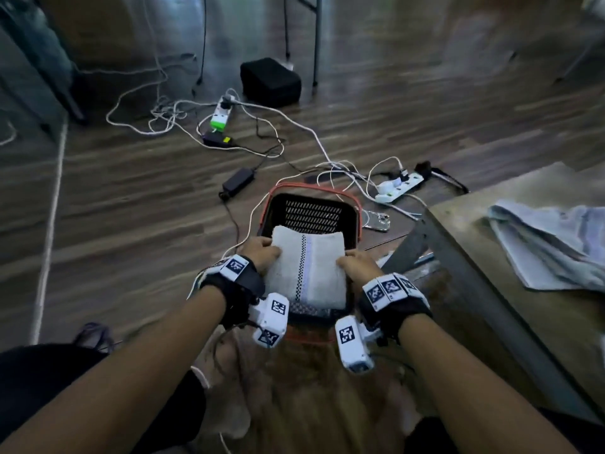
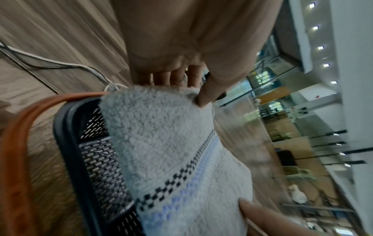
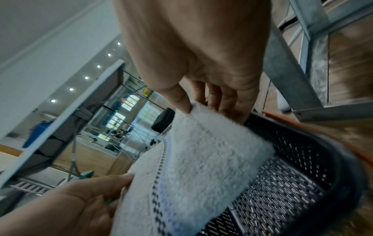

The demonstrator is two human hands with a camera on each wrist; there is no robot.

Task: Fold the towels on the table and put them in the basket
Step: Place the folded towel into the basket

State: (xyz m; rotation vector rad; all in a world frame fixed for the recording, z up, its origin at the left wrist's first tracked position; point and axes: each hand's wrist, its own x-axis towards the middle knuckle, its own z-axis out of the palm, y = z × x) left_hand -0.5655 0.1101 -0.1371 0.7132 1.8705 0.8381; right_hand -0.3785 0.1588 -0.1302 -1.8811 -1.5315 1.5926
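A dark wood-plank floor (image 1: 393, 109) is spreading across the room, strewn with white and black cables, a power strip (image 1: 222, 114) at about 11 o'clock from the basket and another power strip (image 1: 397, 188) at about 2 o'clock. A black box (image 1: 271, 81) is sitting farther off at 12 o'clock. The worktop (image 1: 523, 273) is standing at 3 o'clock of the basket, carrying a crumpled pale blue towel (image 1: 550, 244).

The black mesh basket (image 1: 311, 213) with its orange handle (image 1: 307, 187) is sitting on the floor in front of the person. The folded white towel (image 1: 307, 270) is resting over the basket's near half, its long axis and its checkered stripe running from 6 o'clock towards 12 o'clock.

The left hand (image 1: 262, 253) is gripping the towel's left edge, at 9 o'clock, and the right hand (image 1: 358, 268) is gripping its right edge, at 3 o'clock.

The left wrist view is showing what the head view is hiding: the left hand's thumb is pressing on top of the folded white towel (image 2: 171, 151) while the fingers (image 2: 161, 78) are tucking beneath it. The right wrist view is showing the same pinch on the other side, thumb above and fingers (image 3: 222, 99) below, plus the basket's perforated bottom (image 3: 278, 188) and the worktop's grey metal legs (image 3: 288, 67). Both wrist views are also showing a white ceiling with rows of small lights.
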